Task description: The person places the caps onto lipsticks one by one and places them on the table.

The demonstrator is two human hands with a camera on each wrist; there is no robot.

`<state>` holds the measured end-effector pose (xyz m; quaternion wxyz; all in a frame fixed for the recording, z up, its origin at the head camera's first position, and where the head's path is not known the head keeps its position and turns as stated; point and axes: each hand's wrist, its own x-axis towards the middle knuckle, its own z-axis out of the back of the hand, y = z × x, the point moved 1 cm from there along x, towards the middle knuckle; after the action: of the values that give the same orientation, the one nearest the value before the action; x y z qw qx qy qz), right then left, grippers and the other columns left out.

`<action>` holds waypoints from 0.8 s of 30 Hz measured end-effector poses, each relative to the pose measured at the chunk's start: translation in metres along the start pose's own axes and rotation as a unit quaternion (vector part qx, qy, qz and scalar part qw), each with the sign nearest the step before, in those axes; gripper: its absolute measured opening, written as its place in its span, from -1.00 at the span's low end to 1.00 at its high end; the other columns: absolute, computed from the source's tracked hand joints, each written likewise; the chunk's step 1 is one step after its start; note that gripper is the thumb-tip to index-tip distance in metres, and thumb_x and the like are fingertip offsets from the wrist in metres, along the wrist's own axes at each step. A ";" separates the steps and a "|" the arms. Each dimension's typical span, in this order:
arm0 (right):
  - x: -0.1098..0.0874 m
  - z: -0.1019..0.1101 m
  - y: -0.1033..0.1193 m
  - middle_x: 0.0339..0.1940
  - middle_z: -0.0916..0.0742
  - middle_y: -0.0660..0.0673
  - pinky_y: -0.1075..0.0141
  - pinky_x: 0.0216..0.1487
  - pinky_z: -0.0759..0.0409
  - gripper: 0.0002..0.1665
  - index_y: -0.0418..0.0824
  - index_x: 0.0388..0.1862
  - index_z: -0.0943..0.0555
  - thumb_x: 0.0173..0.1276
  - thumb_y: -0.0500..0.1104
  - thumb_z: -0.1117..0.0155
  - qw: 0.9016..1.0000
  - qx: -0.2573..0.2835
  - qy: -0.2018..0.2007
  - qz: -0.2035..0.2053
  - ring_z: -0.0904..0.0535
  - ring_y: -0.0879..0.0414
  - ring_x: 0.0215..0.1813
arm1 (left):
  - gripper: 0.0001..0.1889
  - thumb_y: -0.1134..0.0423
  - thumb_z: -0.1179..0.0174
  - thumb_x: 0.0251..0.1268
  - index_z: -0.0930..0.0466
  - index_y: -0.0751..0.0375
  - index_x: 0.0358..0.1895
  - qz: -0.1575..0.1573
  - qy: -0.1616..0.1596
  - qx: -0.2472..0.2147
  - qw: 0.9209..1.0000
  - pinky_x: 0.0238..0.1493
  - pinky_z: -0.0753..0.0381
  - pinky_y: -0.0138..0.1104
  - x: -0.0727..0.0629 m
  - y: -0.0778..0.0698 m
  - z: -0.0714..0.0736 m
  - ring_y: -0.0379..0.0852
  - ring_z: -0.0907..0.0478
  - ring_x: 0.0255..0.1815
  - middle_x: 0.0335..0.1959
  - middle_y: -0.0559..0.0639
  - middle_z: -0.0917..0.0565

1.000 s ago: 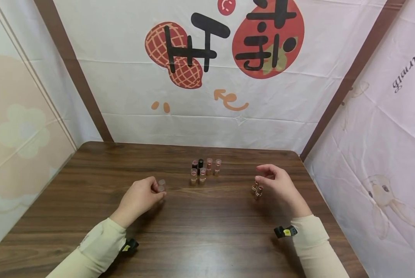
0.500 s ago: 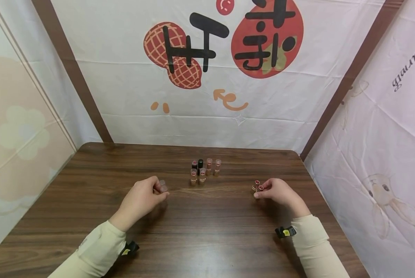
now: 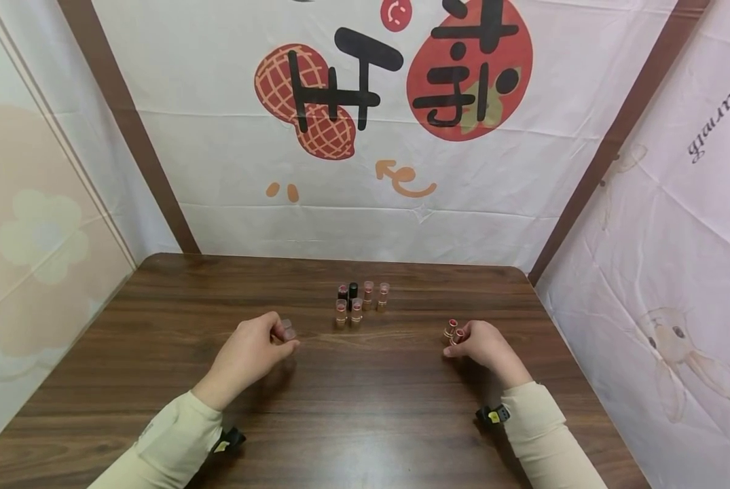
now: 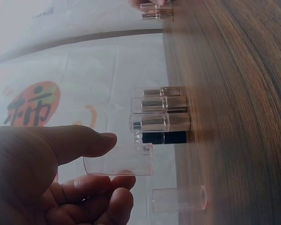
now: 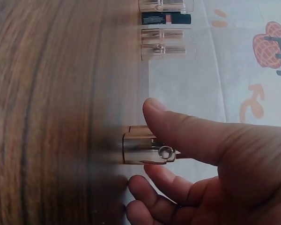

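My left hand (image 3: pixel 248 350) pinches a clear cap (image 4: pixel 122 159) between thumb and fingers, above the table's left half. A second clear cap (image 4: pixel 178 199) stands on the table just beyond it. At the right, the thumb and fingers of my right hand (image 3: pixel 487 346) close around an uncapped gold lipstick (image 5: pixel 140 149) with a red tip, which stands upright. Right behind it is another uncapped lipstick (image 3: pixel 450 329), also upright. In the right wrist view my thumb covers part of the held lipstick's upper end.
Several capped lipsticks (image 3: pixel 356 312) stand grouped at the back middle of the brown wooden table (image 3: pixel 365 407), a black one (image 3: pixel 353 291) among them. A printed white cloth wall (image 3: pixel 365 224) rises behind the table, with more cloth at both sides.
My right hand has come down from over the rear lipstick and toward me, now around the front one. My left hand and its cap have shifted slightly right.
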<state>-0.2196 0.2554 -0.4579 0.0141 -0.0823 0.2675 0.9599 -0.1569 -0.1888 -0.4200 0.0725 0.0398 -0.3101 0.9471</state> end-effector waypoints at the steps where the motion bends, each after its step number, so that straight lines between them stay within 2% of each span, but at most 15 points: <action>1: 0.000 0.000 0.000 -0.36 -0.64 -0.05 0.23 -0.28 -0.45 -0.48 -0.18 -0.35 -0.57 0.04 0.11 -0.69 1.000 0.000 -0.001 0.001 -0.49 0.05 -0.31 | -0.71 0.04 -0.42 0.28 -0.51 0.07 -0.36 -0.001 -0.001 0.000 1.000 -0.54 -0.36 -0.28 0.000 0.000 0.000 -0.16 -0.39 -0.55 -0.43 -0.08 -0.63; 11: 0.001 0.003 -0.002 -0.40 -0.68 -0.05 0.23 -0.31 -0.48 -0.63 -0.20 -0.32 -0.62 0.11 -0.05 -0.64 1.000 0.014 -0.024 0.013 -0.54 0.06 -0.33 | -0.71 0.03 -0.41 0.29 -0.51 0.07 -0.35 0.000 0.000 0.000 1.000 -0.52 -0.37 -0.26 0.000 0.000 0.000 -0.15 -0.41 -0.54 -0.45 -0.07 -0.61; 17: 0.000 0.010 -0.002 -0.39 -0.66 -0.08 0.22 -0.31 -0.47 -0.68 -0.19 -0.33 -0.62 0.18 -0.05 -0.59 0.999 0.010 -0.037 0.017 -0.53 0.04 -0.32 | -0.72 0.04 -0.41 0.29 -0.51 0.08 -0.34 -0.006 -0.006 -0.001 1.000 -0.53 -0.36 -0.27 0.000 -0.001 0.000 -0.16 -0.39 -0.55 -0.46 -0.08 -0.60; 24: -0.005 0.022 0.002 -0.30 -0.68 -0.10 0.20 -0.25 -0.50 -0.70 -0.21 -0.28 -0.61 0.23 -0.05 -0.50 0.998 0.005 -0.065 0.024 -0.55 0.02 -0.25 | -0.73 0.04 -0.40 0.31 -0.52 0.08 -0.33 -0.009 -0.012 -0.008 1.000 -0.47 -0.41 -0.27 0.000 -0.002 0.000 -0.17 -0.44 -0.51 -0.36 -0.12 -0.68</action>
<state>-0.2185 0.2656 -0.4375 0.0085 -0.0135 0.2724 0.9621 -0.1566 -0.1872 -0.4188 0.0777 0.0530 -0.3185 0.9432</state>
